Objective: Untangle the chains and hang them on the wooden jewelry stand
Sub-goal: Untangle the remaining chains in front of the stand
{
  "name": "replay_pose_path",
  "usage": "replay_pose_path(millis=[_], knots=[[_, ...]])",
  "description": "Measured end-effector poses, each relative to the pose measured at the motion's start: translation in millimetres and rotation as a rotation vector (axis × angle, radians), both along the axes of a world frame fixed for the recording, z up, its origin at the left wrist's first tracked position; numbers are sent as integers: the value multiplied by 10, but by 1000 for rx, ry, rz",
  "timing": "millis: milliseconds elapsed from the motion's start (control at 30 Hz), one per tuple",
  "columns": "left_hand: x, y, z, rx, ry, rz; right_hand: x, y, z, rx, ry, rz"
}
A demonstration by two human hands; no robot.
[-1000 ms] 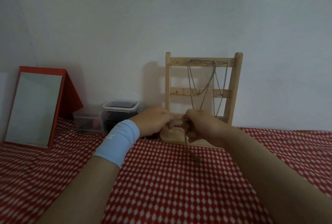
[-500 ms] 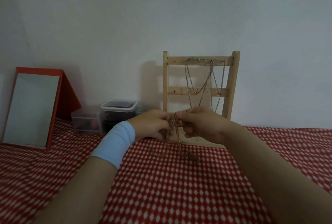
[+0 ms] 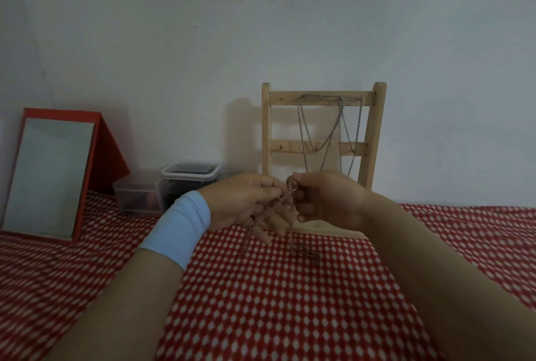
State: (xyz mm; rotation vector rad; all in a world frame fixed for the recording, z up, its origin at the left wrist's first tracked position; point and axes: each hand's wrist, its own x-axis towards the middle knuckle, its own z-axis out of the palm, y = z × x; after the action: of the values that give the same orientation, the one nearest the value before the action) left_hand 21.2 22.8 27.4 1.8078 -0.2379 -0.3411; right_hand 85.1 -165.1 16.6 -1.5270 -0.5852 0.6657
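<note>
A wooden jewelry stand (image 3: 375, 140) stands against the wall, with silver chains (image 3: 330, 134) draped from its top bar. In front of its base, my left hand (image 3: 246, 201) and my right hand (image 3: 324, 201) both pinch a thin copper-coloured chain (image 3: 285, 199). One strand runs down-left across my left fingers. Another strand hangs straight down from my right fingers to a small bunched end (image 3: 311, 255) lying on the cloth.
A red-and-white patterned cloth (image 3: 275, 302) covers the table. A red-framed mirror (image 3: 52, 175) leans at the left. Two clear plastic boxes (image 3: 174, 183) sit by the wall between the mirror and the stand. A light blue band is on my left wrist.
Both hands rose slightly and drew the chain up; it now shows as two strands spreading from my fingers, with its end still on the cloth.
</note>
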Motion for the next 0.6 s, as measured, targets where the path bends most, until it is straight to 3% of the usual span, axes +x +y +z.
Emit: replay_pose_path(millis=[200,467,600], knots=[[11,-35,-44,59,-104,97,16,-22,-22,-78,-290,-52],[69,-7,-46,168,-221,260,7,-16,7,-128,-476,-183],[51,-32,-6,82,-209,308,-47,-25,63,-216,-574,-203]])
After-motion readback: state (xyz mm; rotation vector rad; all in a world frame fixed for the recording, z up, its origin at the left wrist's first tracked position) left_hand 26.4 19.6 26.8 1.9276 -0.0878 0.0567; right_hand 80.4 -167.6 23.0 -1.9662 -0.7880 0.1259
